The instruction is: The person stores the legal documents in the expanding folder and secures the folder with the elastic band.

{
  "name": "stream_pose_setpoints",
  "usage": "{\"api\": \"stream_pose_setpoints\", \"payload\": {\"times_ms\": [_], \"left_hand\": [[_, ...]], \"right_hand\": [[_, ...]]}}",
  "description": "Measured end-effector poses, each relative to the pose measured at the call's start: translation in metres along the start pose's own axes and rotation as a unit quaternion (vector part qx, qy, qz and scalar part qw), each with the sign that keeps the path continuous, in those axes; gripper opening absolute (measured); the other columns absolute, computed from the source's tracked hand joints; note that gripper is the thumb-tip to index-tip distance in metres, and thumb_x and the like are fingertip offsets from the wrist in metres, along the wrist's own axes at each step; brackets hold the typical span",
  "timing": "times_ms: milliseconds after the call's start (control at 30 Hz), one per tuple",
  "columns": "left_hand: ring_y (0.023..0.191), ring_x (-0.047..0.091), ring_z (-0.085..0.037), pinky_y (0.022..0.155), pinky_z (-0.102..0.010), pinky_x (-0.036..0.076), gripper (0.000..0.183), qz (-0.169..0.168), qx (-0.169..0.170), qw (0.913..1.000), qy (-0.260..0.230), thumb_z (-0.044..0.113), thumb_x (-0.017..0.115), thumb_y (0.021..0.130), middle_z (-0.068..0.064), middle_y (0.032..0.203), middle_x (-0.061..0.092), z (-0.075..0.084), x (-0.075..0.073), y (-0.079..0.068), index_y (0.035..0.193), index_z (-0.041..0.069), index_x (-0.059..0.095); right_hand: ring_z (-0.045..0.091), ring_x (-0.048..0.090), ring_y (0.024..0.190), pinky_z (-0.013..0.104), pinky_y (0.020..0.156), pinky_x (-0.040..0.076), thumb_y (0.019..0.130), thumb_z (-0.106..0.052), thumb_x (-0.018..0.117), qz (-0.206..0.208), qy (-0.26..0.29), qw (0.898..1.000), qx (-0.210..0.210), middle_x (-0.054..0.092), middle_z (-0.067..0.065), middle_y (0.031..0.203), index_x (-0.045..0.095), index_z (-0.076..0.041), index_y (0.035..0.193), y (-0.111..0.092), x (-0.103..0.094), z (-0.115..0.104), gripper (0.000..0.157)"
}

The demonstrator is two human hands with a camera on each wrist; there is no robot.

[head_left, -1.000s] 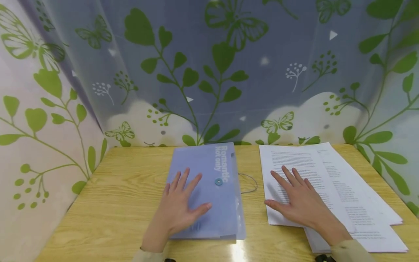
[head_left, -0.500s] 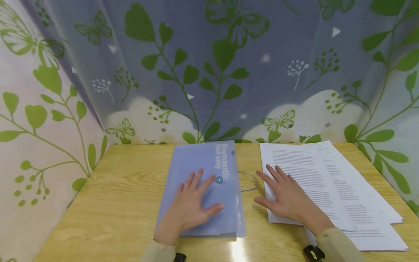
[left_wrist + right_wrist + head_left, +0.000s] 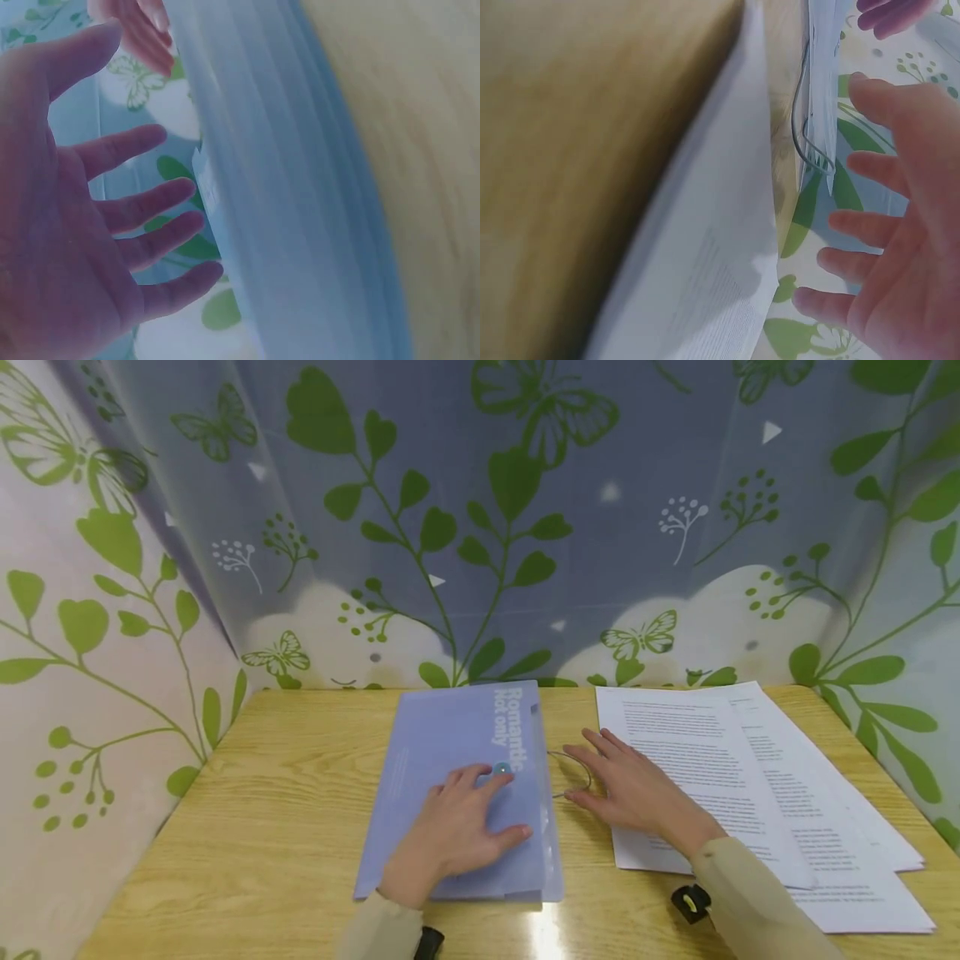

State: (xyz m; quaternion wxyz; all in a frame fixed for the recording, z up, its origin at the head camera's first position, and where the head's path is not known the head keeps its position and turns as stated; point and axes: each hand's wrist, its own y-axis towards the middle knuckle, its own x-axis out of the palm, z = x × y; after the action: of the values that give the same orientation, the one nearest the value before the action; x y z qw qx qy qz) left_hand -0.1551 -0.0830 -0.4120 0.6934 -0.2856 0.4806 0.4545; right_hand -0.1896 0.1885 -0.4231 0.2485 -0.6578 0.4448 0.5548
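A blue expanding file folder (image 3: 442, 727) lies on the wooden table, white lettering along its right side. Its round button (image 3: 502, 769) sits beside the lettering, and a thin grey elastic cord (image 3: 589, 772) loops out from the right edge. Over the folder's lower half is my left hand (image 3: 459, 827), fingers spread and slightly bent, index fingertip near the button. The left wrist view shows that hand's palm (image 3: 90, 232) beside the folder's pleated side (image 3: 285, 187). My right hand (image 3: 633, 789) hovers at the cord loop with thumb and fingers apart; its palm (image 3: 907, 247) holds nothing.
Stacks of printed paper (image 3: 697, 743) overlap on the right of the table (image 3: 262, 802), partly under my right forearm. A patterned curtain (image 3: 420, 468) with leaves and butterflies stands behind the table and along both sides.
My left hand has slid right across the folder toward the button, its fingers bending a little. From above the papers, my right hand has moved left to the cord. Folder and papers stay put.
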Motion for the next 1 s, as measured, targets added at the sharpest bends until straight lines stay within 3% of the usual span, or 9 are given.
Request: {"api": "stream_pose_setpoints", "payload": {"times_ms": [267,567,800,1000], "left_hand": [[0.117,0.059,-0.031,0.09,-0.053,0.052,0.054,-0.004,0.014,0.9998,0.009,0.06,0.065,0.091,-0.009,0.127,0.062,0.012,0.003,0.007,0.129,0.021,0.067],[0.13,0.051,-0.036,0.089,-0.066,0.047,0.055,-0.047,0.0,0.9988,0.012,0.066,0.064,0.089,-0.009,0.145,0.051,0.021,0.009,0.012,0.132,0.031,0.066],[0.137,0.044,-0.044,0.091,-0.075,0.044,0.061,-0.067,-0.028,0.9972,0.021,0.066,0.068,0.085,-0.014,0.157,0.042,0.028,0.01,0.012,0.134,0.03,0.065],[0.139,0.044,-0.044,0.089,-0.076,0.044,0.067,-0.082,-0.046,0.9948,0.038,0.066,0.067,0.084,-0.015,0.159,0.04,0.034,0.012,0.012,0.141,0.029,0.06]], "right_hand": [[0.057,0.044,0.138,0.065,0.108,0.042,0.099,-0.037,0.064,-0.031,0.018,0.999,-0.019,0.051,0.031,0.148,0.061,-0.008,0.14,0.019,0.003,-0.001,0.05],[0.052,0.053,0.131,0.063,0.104,0.046,0.098,-0.036,0.066,-0.057,0.025,0.998,-0.033,0.056,0.034,0.141,0.065,-0.008,0.136,0.032,0.01,0.005,0.047],[0.05,0.057,0.126,0.064,0.094,0.051,0.095,-0.038,0.07,-0.055,0.025,0.998,-0.027,0.057,0.032,0.14,0.068,-0.01,0.134,0.036,0.013,0.008,0.048],[0.052,0.057,0.124,0.068,0.087,0.052,0.094,-0.04,0.071,-0.058,0.016,0.998,-0.014,0.057,0.03,0.141,0.069,-0.013,0.134,0.039,0.014,0.007,0.048]]}}
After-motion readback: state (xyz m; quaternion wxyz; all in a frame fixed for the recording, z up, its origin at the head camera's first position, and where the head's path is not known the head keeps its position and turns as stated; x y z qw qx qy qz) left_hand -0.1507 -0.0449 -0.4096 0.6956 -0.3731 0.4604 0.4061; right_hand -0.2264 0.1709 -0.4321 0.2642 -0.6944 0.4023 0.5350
